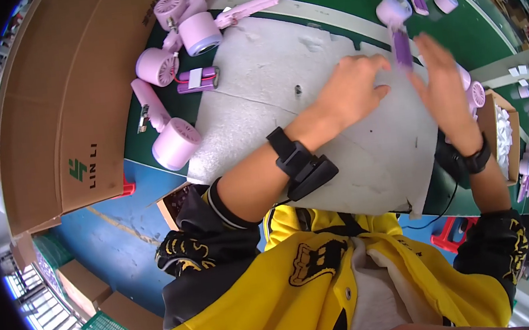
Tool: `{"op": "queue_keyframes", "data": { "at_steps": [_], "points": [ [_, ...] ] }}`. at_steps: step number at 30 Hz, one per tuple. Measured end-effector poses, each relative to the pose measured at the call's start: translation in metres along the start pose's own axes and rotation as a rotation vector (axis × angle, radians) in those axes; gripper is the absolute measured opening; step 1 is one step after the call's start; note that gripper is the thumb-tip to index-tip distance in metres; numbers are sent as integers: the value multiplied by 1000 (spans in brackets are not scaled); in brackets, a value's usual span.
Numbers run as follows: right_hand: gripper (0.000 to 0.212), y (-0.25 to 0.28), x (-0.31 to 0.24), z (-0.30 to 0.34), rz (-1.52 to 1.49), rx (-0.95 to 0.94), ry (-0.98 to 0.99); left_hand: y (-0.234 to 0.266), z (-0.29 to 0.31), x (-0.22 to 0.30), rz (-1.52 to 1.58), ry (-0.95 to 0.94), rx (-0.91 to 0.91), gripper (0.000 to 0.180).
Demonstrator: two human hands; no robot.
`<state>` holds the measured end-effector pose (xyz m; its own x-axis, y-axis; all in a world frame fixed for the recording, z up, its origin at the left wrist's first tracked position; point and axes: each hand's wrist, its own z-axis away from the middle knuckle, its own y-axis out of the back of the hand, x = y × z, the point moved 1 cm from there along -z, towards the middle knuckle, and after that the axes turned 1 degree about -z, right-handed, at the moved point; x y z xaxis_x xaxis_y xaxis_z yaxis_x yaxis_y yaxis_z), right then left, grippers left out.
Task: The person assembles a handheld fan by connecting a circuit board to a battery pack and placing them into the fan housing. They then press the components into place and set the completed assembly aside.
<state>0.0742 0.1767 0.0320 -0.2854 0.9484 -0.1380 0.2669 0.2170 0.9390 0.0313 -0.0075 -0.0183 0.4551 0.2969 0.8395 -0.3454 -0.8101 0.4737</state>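
Both forearms come up from the lower edge, bare from the pushed-up black and yellow sleeves to the wrists, each wrist bound by a black strap. The left hand (353,93) lies palm down, fingers loosely curled and pointing toward the right hand, thumb tucked below them. The right hand (444,89) stands on edge just beside it, palm facing the left hand, fingers straight, spread slightly and blurred. The two hands are near each other, fingertips apart, neither closed around anything.
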Motion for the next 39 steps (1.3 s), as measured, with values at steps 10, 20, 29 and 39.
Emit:
{"op": "queue_keyframes", "data": {
  "at_steps": [10,20,29,39],
  "points": [
    [54,-53,-92,-141,-216,-195,494,-30,-9,-29,10,-183,-237,24],
    [60,-94,-85,-168,-241,-553,304,-20,-5,-36,140,-35,-180,23],
    [41,-90,-89,-179,-379,-563,364,-11,-15,-32,310,42,-131,17],
    [32,-9,19,-82,-953,-513,-489,-26,-23,-34,512,405,252,24]
  ]
}}
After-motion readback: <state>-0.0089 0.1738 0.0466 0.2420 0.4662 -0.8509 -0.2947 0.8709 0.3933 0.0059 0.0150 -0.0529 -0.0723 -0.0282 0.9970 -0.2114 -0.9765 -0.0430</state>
